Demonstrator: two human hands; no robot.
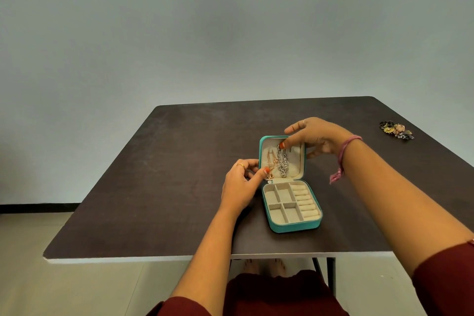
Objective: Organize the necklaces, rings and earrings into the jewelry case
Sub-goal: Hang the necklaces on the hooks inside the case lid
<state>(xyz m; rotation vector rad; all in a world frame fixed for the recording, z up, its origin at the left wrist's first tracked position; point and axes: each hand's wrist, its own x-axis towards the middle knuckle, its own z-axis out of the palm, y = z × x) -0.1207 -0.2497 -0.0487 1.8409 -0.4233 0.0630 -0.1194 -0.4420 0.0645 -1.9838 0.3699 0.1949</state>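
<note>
While the jewelry case (291,226) lies open near the middle of the bench (154,187), its teal lid (302,156) stands tilted up at the far side, so that its cream lining faces the person and chains can hang down it.

Silver necklace (283,161): hangs inside the lid, right of centre, upper end at the lid's top. The right hand (315,136) reaches over the lid's top edge, its fingers (284,145) touching the chain's upper end, seemingly to seat it on a hook; whether they pinch it cannot be told. The thumb sits behind the lid's right edge, probably bracing it.

Rose-gold necklace (271,161): hangs left of the silver one, pendant low by the hinge. The left hand (241,182) rests at the lid's left edge, its fingers curled, the thumb tip at the pendant, likely to steady it and the lid; a true grip is not clear.

Lower tray: four open compartments on the left and a column of ring rolls (306,200) on the right, all unfilled.

Cluster of small ornaments (396,130): well apart at the bench's far right, probably the earrings and rings awaiting their turn.
</note>
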